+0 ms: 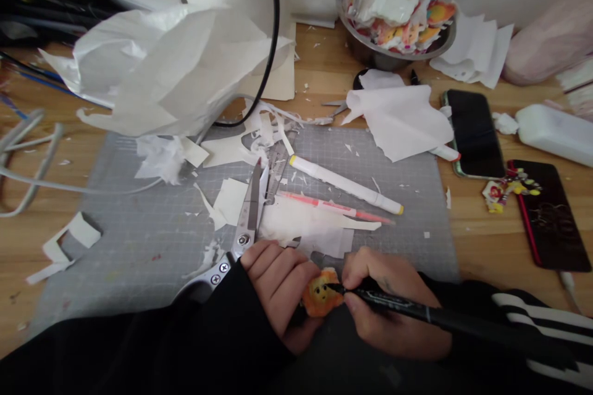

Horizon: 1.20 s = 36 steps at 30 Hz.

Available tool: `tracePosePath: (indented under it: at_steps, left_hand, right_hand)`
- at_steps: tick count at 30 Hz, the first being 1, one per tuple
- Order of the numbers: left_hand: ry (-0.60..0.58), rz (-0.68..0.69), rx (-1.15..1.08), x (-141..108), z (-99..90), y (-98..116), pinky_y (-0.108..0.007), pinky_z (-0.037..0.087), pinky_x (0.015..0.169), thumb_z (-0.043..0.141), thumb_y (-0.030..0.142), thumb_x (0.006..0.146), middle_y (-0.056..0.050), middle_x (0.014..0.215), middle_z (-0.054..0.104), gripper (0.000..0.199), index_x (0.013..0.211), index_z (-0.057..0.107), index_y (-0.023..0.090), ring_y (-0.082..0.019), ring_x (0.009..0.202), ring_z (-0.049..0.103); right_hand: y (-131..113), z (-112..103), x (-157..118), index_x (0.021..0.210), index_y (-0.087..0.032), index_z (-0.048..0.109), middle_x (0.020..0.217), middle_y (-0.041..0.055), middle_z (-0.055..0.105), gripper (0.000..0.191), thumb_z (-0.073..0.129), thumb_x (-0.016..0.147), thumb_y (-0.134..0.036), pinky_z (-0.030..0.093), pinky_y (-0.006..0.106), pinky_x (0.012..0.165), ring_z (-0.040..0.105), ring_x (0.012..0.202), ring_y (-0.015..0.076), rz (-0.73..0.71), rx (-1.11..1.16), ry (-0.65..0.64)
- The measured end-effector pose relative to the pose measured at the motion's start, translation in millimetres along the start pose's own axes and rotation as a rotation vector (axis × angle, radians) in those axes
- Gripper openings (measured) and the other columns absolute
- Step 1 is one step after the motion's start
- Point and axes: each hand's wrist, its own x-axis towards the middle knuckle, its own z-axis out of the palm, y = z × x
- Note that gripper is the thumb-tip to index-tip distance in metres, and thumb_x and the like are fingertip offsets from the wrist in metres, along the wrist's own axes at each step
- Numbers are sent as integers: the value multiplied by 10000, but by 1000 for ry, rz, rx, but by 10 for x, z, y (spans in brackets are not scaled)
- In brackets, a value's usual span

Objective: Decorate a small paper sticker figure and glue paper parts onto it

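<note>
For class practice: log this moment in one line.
left hand: holds orange piece; right hand: holds black pen; tip: at orange piece

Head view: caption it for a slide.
Left hand holds an orange figure while the right hand puts a black marker to its face.

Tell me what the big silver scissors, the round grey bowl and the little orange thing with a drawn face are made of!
Big silver scissors: probably steel, smooth, with a grey sheen and cross-head screws.
Round grey bowl: likely polished metal, because its rim catches light.
Little orange thing: perhaps coloured paper, fairly matte; blotchy colour suggests ink, but I can't be sure.
</note>
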Motion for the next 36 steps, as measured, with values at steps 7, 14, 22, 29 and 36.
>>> tracePosePath:
  at_steps: [7,14,22,29,36]
  left_hand:
    - [6,-2,-13,0,3,0,-345,375,728,500,350,804,-11,723,614,187,849,578,186,-165,655,521]
    - [-4,-3,-22,-12,11,-8,-346,362,741,513,357,803,-16,738,615,196,862,581,183,-171,671,519]
    - [-8,3,-35,-14,3,-17,-346,355,737,513,359,799,-20,748,611,205,874,578,180,-173,678,520]
    - [16,-3,-31,-7,10,1,-352,357,757,509,334,806,-13,720,603,170,851,578,186,-167,660,513]
    - [14,-4,-37,0,7,7,-348,365,748,518,323,802,-13,714,599,157,850,579,187,-163,658,515]
  right_hand:
    - [0,-4,1,668,-239,420,526,-57,561,44,438,686,-203,390,218,421,511,428,119,3,-18,-32]
    - [3,6,-1,661,-232,425,511,-62,538,43,446,689,-207,372,208,418,480,420,108,16,20,-4]
    - [18,-17,-14,661,-219,448,529,-47,504,37,454,686,-192,386,207,447,471,448,99,45,243,63]
    - [25,1,-6,693,-218,459,552,-25,588,40,493,687,-197,420,208,442,544,459,116,-42,148,-34]
    - [28,6,-4,718,-224,483,581,-24,642,46,505,690,-194,450,206,438,605,472,130,-94,17,-89]
